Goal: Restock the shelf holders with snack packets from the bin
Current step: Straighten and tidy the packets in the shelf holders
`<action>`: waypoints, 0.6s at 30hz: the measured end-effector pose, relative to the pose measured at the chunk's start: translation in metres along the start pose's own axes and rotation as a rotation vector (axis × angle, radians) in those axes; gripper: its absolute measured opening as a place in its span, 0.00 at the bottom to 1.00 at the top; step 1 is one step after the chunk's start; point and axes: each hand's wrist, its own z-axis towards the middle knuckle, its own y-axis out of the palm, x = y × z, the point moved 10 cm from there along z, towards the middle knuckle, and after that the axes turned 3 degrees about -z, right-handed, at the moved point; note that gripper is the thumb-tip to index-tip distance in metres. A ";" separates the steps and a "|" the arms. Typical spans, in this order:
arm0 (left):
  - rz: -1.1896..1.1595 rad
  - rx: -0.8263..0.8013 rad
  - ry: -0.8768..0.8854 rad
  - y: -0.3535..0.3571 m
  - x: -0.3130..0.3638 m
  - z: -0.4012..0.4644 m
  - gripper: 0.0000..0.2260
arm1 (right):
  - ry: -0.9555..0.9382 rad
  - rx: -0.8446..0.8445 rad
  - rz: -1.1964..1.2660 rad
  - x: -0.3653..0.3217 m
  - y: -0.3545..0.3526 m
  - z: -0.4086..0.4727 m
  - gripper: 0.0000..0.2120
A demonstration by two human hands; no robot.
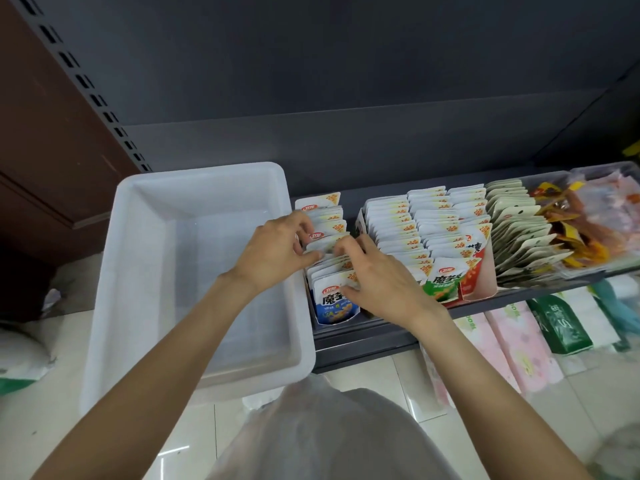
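Observation:
A white plastic bin (145,258) stands left of the shelf, and I see no packets inside it. In the leftmost shelf holder (320,318) stands a row of blue and white snack packets (334,299). My left hand (277,251) grips the packets in the middle of that row from the left. From the right, my right hand (377,278) pinches the same packets, fingertips on their top edges and thumb on the front packets. Both hands hide part of the row.
More holders to the right carry white, green and red packets (436,251), pale carded packets (519,233) and orange snacks in a clear tray (588,216). The dark shelf edge (374,337) runs below. Tissue packs (512,344) sit on the lower level. A clear plastic bag (322,427) lies near me.

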 end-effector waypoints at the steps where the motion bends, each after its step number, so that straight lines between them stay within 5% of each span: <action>1: 0.044 -0.012 0.012 0.001 0.003 0.001 0.13 | 0.014 0.006 -0.010 0.001 0.000 0.000 0.22; 8: 0.363 0.009 0.185 0.004 0.027 0.003 0.10 | 0.039 0.134 0.007 0.000 -0.002 -0.004 0.26; 14: 0.302 0.328 0.432 -0.012 0.049 -0.031 0.07 | 0.037 0.377 0.082 -0.005 -0.006 -0.024 0.32; 18: 0.085 0.393 0.151 -0.022 0.012 -0.032 0.12 | 0.120 0.458 0.318 0.007 0.009 -0.035 0.41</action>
